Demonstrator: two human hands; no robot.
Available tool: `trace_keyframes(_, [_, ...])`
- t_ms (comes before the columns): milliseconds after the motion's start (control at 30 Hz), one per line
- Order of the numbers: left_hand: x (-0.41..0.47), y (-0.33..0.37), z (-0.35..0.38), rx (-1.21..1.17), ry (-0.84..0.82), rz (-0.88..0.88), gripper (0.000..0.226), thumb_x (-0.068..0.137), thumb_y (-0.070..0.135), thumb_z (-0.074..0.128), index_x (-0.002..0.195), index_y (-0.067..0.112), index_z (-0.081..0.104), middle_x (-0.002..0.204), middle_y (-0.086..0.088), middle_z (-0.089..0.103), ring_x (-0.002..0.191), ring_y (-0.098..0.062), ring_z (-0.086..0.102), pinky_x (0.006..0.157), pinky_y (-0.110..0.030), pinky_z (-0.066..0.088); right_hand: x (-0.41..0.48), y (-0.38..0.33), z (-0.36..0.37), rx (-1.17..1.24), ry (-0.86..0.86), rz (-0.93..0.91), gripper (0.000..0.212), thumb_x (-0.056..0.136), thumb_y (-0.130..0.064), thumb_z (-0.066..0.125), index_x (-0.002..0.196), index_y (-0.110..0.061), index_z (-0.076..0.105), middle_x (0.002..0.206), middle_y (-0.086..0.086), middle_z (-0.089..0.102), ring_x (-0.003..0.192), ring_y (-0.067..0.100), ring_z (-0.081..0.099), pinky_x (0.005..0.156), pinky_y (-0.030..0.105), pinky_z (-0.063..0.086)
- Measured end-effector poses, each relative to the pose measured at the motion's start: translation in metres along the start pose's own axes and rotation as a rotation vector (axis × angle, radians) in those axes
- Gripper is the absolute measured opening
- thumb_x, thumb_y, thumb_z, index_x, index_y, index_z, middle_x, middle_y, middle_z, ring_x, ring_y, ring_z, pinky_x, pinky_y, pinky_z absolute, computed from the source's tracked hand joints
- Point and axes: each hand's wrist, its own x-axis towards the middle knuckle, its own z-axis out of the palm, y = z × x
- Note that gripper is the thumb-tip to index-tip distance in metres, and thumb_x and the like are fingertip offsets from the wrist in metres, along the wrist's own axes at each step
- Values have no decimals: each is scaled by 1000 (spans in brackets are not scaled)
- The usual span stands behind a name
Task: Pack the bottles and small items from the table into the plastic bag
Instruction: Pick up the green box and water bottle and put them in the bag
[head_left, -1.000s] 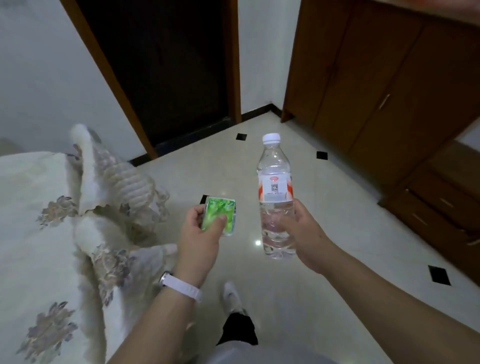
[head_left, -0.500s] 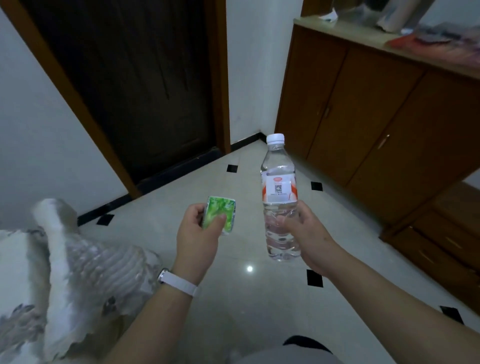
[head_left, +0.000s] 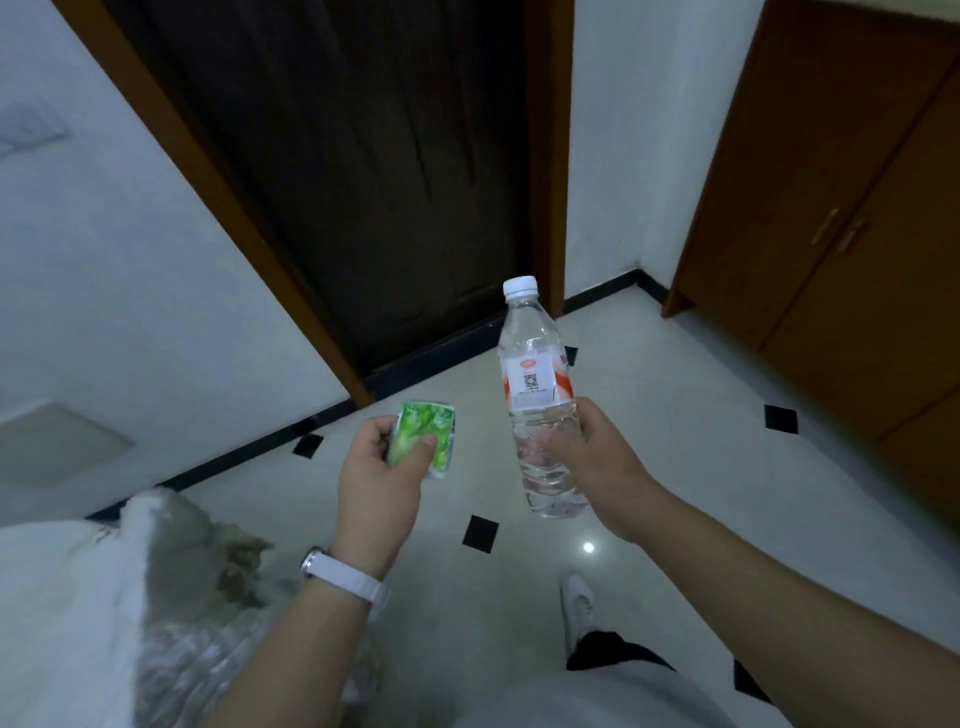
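Above the pale tiled floor (head_left: 675, 415), both hands are raised with items. The left hand (head_left: 376, 493) pinches a small green packet (head_left: 423, 439), thumb across its face, fingers curled behind. The right hand (head_left: 597, 457) grips the lower half of a clear water bottle (head_left: 537, 374), held upright, white cap on, fingers wrapped round it. A dark door (head_left: 363, 182) stands ahead; a wooden cabinet (head_left: 831, 182) stands at right.

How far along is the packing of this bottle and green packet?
Done: nothing shows as packed. In hand: left hand grips a green packet, right hand holds a capped water bottle, cap up. Left: both must go into the bag, possibly the crinkled clear plastic at lower left.
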Motion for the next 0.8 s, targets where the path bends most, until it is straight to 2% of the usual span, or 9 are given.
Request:
trace_keyframes(133, [58, 23, 25, -6, 81, -5, 22, 86, 8, 70, 89, 27, 59, 84, 7, 66, 69, -5, 61, 65, -25, 48, 78, -37, -11, -43, -81, 8, 31, 86, -22, 68, 113, -31, 58, 104, -7, 69, 92, 12, 69, 82, 33, 57])
trace_keyframes(233, [96, 36, 38, -23, 137, -4, 21, 87, 9, 70, 87, 27, 59, 80, 7, 64, 64, 2, 58, 65, -27, 49, 131, -58, -13, -94, -122, -1, 30, 88, -25, 67, 115, -32, 56, 106, -9, 68, 94, 10, 67, 79, 30, 56])
trace_keyframes(367, [131, 34, 33, -50, 202, -19, 18, 86, 8, 70, 90, 22, 60, 82, 4, 66, 68, -4, 60, 67, -27, 49, 184, -73, 4, -101, -157, 34, 22, 92, -24, 64, 111, -33, 55, 103, -8, 69, 89, 9, 69, 67, 23, 52])
trace_keyframes(567, [198, 10, 3, -74, 338, -87, 16, 86, 7, 70, 89, 20, 61, 81, 2, 67, 65, -4, 60, 64, -26, 48, 256, -91, 60, -176, -221, 30, 18, 93, -21, 64, 101, -35, 56, 99, -8, 69, 82, 6, 69, 62, 21, 51])
trace_keyframes(700, [250, -17, -20, -141, 371, -122, 15, 86, 5, 69, 94, 16, 62, 85, -1, 69, 70, -9, 62, 68, -29, 50, 304, -99, 112, -235, -273, 23, 25, 94, -23, 62, 117, -30, 55, 102, -10, 67, 89, 7, 67, 66, 21, 50])
trace_keyframes(800, [303, -31, -44, -159, 397, -129, 15, 85, 6, 70, 91, 18, 62, 84, -2, 69, 71, -13, 62, 69, -33, 50, 342, -110, 157, -301, -283, 0, 24, 94, -25, 62, 115, -32, 53, 102, -14, 64, 88, 3, 64, 64, 19, 46])
